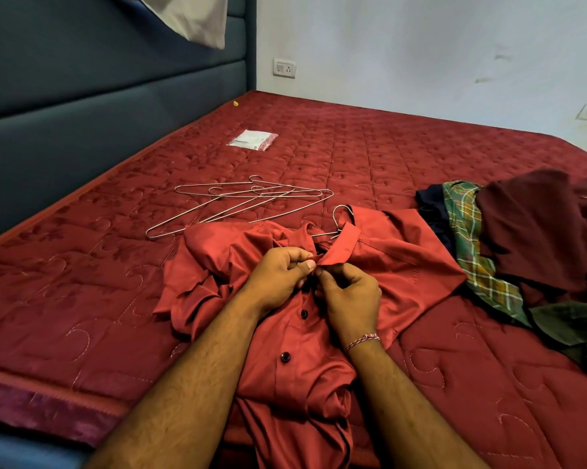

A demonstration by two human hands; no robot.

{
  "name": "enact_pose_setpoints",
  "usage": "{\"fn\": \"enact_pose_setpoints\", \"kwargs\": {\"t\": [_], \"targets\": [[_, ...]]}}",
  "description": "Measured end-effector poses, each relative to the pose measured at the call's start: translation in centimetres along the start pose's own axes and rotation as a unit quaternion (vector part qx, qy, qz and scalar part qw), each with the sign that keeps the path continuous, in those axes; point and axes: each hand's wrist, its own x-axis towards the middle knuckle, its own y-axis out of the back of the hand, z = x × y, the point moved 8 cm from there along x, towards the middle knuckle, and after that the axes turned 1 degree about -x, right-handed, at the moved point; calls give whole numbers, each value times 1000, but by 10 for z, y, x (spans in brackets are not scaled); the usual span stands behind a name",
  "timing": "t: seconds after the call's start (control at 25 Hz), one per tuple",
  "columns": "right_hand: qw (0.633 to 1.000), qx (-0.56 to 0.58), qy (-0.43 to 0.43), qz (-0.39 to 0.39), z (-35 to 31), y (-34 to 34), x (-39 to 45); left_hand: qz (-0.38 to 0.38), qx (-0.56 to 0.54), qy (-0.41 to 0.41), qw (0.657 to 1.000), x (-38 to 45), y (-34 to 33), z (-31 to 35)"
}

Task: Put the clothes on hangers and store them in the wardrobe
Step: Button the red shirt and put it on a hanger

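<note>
Red shirt point(305, 333) fabric is spread on the maroon mattress point(82, 282), its collar edge pinched between the left hand point(278, 275) and the right hand point(349, 299), with a wire hanger point(336, 220) hook showing at the neck. Spare hangers point(244, 204) are laid just beyond, and a clothes pile point(522, 252) is heaped to the right.
</note>
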Motion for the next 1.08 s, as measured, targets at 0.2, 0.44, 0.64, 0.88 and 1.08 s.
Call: {"fn": "enact_pose_setpoints", "kwargs": {"t": [0.2, 0.44, 0.64, 0.88, 1.08], "targets": [[998, 58, -17, -16, 2, -2, 0, -9, -45, 53, 998, 2, 2, -5], [992, 99, -62, -39, 3, -6, 2, 32, -62, 81, 994, 2, 9, -12], [998, -42, -30, 29, 3, 5, 6, 85, 48, -14, 995, -5, 5, 1], [992, -112, 34, 47, -15, 8, 5, 66, 72, -3, 995, 2, 7, -5], [998, -64, 11, -6, -4, 1, 9, 59, 99, 3, 993, 3, 5, -7]]}}
